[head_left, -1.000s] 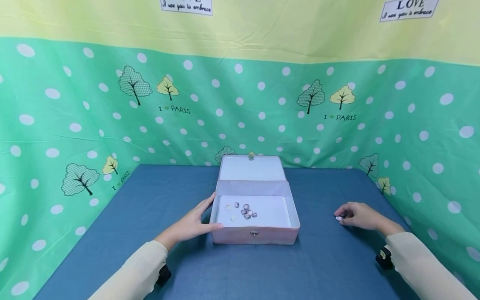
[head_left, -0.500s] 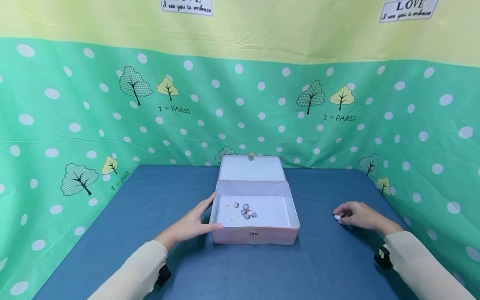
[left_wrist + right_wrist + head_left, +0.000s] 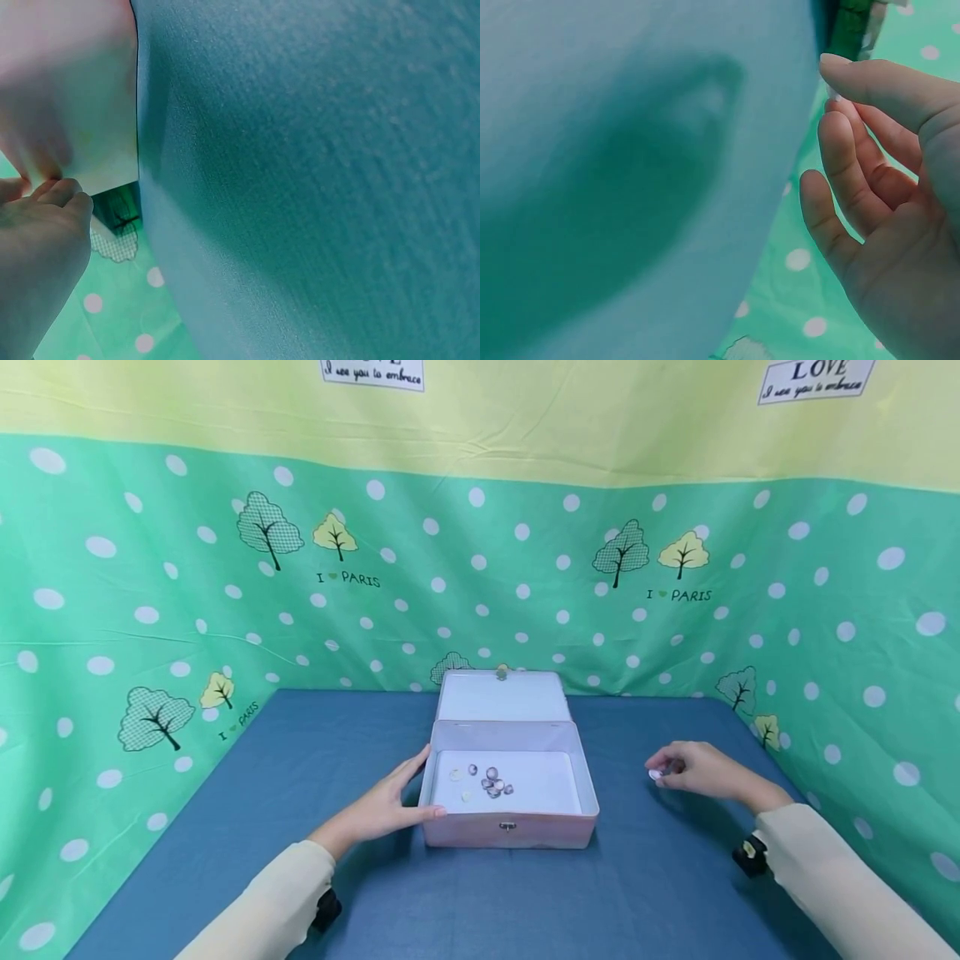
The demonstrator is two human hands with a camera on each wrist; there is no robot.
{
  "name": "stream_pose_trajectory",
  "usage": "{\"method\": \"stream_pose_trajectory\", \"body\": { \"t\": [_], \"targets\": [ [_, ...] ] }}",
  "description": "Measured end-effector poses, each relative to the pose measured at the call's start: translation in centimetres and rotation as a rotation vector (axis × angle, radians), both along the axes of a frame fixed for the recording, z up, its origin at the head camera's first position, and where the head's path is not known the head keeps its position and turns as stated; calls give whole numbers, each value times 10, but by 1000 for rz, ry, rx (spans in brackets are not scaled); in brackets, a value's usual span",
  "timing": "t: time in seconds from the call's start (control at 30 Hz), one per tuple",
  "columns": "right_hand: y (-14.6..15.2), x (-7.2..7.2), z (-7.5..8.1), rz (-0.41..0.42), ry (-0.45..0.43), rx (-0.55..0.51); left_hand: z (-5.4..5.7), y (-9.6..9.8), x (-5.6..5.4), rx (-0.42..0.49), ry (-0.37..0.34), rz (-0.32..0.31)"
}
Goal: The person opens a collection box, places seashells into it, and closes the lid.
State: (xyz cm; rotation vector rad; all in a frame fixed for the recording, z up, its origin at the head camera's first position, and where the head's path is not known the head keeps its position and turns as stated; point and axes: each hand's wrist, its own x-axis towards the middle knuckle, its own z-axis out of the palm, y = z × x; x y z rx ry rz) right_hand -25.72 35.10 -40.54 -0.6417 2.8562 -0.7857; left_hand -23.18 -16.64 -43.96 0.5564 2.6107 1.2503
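Note:
A pink metal box (image 3: pixel 512 832) stands with its lid (image 3: pixel 501 695) raised at the back. Several small round button-like pieces (image 3: pixel 492 773), most of them dark-rimmed, lie on the white floor of the box toward its left half. My left hand (image 3: pixel 378 806) rests against the left side of the box, thumb at the front left corner and fingers spread along the wall; its fingertips also touch the box in the left wrist view. To the right of the box, my right hand (image 3: pixel 705 770) pinches a small white round disc (image 3: pixel 656 774) between thumb and fingers, above the cloth.
Dark blue cloth (image 3: pixel 337 727) covers the table. Green and yellow printed curtains (image 3: pixel 525 610) hang at the back and both sides. A metal clasp (image 3: pixel 507 827) is on the front of the box.
My right hand has lifted the white disc off the cloth and moved left and a little away from me. The left hand and the box have stayed in place.

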Motion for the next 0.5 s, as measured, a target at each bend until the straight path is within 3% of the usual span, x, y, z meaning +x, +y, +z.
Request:
{"method": "stream_pose_trajectory", "body": {
  "t": [0.23,0.5],
  "targets": [
    [-24,-9,21,33,48,4,0,0,1,0,-1,3],
    [-57,-19,45,130,110,21,0,-1,0,-5,3,3]
  ]
}}
